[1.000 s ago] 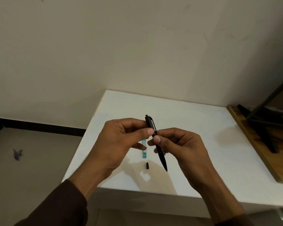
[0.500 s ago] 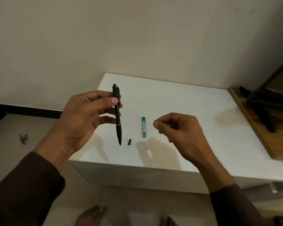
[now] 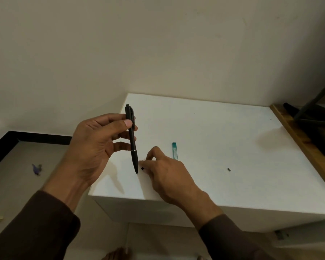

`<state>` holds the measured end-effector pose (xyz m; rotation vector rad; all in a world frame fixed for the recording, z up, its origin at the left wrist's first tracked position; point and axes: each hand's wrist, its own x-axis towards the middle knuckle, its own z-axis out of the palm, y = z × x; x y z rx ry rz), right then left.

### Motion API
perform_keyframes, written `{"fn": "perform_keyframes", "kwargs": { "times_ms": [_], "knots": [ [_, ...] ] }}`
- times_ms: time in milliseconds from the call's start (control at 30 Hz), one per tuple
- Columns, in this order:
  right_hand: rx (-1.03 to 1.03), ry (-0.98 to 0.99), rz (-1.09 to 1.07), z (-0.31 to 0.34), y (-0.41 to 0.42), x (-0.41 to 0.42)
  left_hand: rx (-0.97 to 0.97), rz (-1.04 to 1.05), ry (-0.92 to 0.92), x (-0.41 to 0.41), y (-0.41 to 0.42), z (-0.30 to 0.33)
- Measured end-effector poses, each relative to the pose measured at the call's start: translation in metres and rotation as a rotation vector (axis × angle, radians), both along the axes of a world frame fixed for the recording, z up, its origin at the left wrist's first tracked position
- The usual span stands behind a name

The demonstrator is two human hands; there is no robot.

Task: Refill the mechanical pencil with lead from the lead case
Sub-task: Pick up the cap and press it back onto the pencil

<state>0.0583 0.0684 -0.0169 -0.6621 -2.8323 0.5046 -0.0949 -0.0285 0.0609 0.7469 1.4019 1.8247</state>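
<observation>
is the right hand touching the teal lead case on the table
Apart. In the head view the right hand reaches for a small black cap by the pencil tip, and white table shows between its knuckles and the lead case.

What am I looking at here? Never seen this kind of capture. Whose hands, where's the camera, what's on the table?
There is no robot. A person wears one wide-angle camera on the head, looking forward and down, so the arms enter from the bottom of the single view.

The left hand holds a black mechanical pencil nearly upright, tip down, above the white table.

The right hand is low at the table, fingertips at a small black piece, probably the pencil's cap; whether it is gripped I cannot tell.

Also on the table: the teal lead case lying flat beside the right hand, and a tiny dark piece further right. A wooden board with dark legs on it sits at the right edge.
</observation>
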Motion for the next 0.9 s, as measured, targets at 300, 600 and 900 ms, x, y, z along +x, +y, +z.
{"fn": "perform_keyframes", "kwargs": {
  "times_ms": [300,600,900],
  "knots": [
    [-0.026,0.098,-0.052,-0.001,-0.001,0.0,0.036,-0.019,-0.004,-0.007,0.0,-0.004],
    [-0.191,0.227,-0.615,0.038,0.08,0.101,0.03,-0.109,0.011,-0.008,0.012,-0.019],
    [-0.265,0.124,-0.801,0.013,0.103,0.141,0.006,-0.155,0.041,0.003,0.026,-0.027]
  ]
}}
